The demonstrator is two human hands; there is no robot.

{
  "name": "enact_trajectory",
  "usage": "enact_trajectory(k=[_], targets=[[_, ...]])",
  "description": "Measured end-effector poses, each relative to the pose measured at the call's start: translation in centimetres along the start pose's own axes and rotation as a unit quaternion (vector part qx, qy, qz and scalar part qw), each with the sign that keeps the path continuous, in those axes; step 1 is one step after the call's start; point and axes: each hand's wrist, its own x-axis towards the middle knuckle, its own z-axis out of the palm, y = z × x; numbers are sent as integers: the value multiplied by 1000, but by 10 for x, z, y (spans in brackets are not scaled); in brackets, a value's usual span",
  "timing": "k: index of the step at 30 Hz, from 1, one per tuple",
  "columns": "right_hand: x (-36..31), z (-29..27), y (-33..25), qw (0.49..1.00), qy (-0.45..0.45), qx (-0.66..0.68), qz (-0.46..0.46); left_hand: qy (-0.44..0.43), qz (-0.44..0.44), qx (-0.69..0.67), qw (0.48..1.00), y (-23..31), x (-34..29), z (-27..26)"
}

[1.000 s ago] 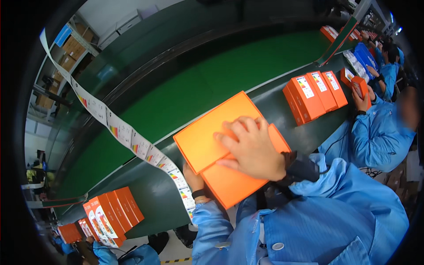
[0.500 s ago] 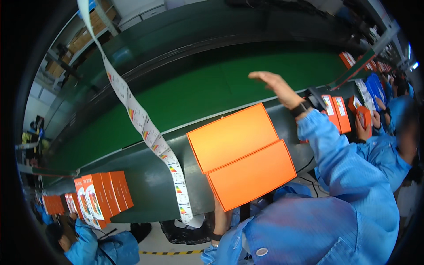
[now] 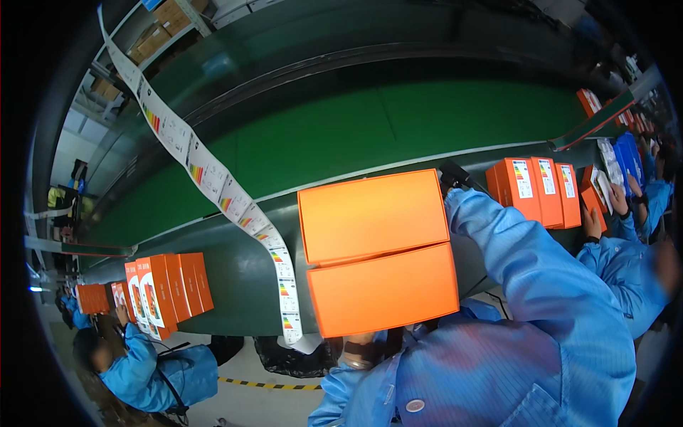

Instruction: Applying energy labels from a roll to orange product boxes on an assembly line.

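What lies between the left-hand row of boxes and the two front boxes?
In the head view, the label strip runs down across the dark table there, nearer the front boxes.

The fisheye view looks down and forward from the person's head, with the blue jacket (image 3: 484,363) nearest, two orange boxes (image 3: 373,217) close below and the green belt (image 3: 313,135) beyond.

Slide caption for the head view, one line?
Two plain-topped orange boxes before the wearer, flanked by a curling label strip and the wearer's blue right sleeve.
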Motion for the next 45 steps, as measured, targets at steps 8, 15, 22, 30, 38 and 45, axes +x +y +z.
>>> enact_trajectory(k=[8,15,22,30,38,45], targets=[[-72,43,88,974,-58,204,84,50,153,351,922,145,47,32],[-90,117,161,917,-69,365,144,-69,-2,679,731,218,87,51],[-75,158,172,864,-53,495,81,-170,-94,809,554,246,131,91],[-72,166,196,954,-15,293,66,-207,-68,827,518,276,126,124],[-175,57,82,884,380,-15,-272,-8,419,562,713,222,-13,101],[-107,105,-69,924,100,-78,-361,28,488,515,704,95,-108,81]])
